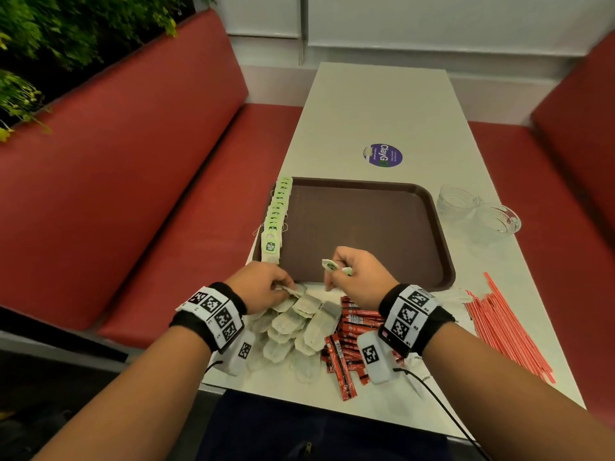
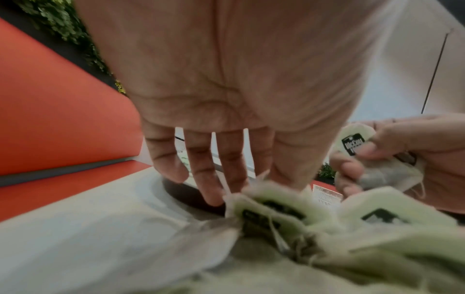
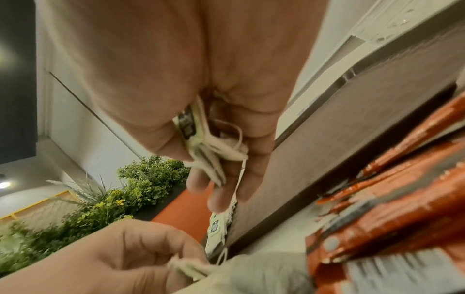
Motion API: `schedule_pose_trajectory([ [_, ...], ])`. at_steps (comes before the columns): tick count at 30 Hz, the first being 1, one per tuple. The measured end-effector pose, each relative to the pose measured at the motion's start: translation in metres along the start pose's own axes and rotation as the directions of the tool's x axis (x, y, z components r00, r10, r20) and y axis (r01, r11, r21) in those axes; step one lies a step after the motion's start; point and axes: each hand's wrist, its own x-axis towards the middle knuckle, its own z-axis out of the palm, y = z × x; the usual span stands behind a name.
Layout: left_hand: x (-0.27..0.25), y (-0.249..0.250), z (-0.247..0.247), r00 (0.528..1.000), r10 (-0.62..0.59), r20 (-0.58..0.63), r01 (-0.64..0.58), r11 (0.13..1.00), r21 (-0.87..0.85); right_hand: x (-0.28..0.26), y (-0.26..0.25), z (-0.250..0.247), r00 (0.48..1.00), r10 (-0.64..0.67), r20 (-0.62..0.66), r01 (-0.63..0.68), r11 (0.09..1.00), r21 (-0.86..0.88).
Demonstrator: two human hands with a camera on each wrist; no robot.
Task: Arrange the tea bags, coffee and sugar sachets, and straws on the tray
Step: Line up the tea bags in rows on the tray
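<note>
From the head view, the left hand [image 1: 263,284] reaches into the pile of loose white paper tea bags [image 1: 296,324] on the long white table [image 1: 382,104], and its fingertips pinch one bag at the far end of the pile. The right hand [image 1: 357,277] is curled around a few tea bags with green paper tags [image 1: 331,265], which stick out above its fingers, over the near edge of the dark brown plastic tray [image 1: 366,221]. Beyond the left fingers, a row of green-tagged tea bags [image 1: 278,214] lies along the left edge of this tray. Below the right wrist lie the red coffee sachets [image 1: 349,347], and to the right of them the bundle of thin red straws [image 1: 506,327]. Two clear glass cups [image 1: 479,211] stand beside the right edge of the tray, well apart from both hands.

In the left wrist view, the left fingers [image 2: 208,175] point down, a little spread, their tips at the blurred tea bags. The right hand [image 2: 402,157] beside them grips a bag with a tag.

In the right wrist view, the right fingers [image 3: 226,179] close narrowly on folded bags and strings. Below, the left thumb and finger [image 3: 141,256] pinch a bag, with the red sachets to the right.
</note>
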Motion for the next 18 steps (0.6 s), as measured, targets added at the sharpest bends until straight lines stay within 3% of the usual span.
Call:
schedule_pose_trajectory([
  [6,0.002,0.014,-0.006,0.97,0.076,-0.232,-0.103,0.989,-0.103,0.0,0.004,0.012,1.0,-0.014,-0.007,0.014,1.0,-0.017],
  [11,-0.001,0.028,-0.017,0.951,0.149,-0.27,-0.221,0.941,-0.258,0.006,0.003,0.012,0.997,-0.079,0.007,0.079,0.995,-0.066],
  [15,0.003,0.033,-0.024,0.894,0.069,-0.442,-0.242,0.905,-0.349,0.014,-0.002,0.009,0.992,-0.095,-0.079,0.088,0.992,-0.087],
  [18,0.008,0.029,-0.027,0.877,0.027,-0.479,-0.238,0.891,-0.386,0.018,-0.005,0.006,0.99,-0.062,-0.128,0.057,0.997,-0.048],
])
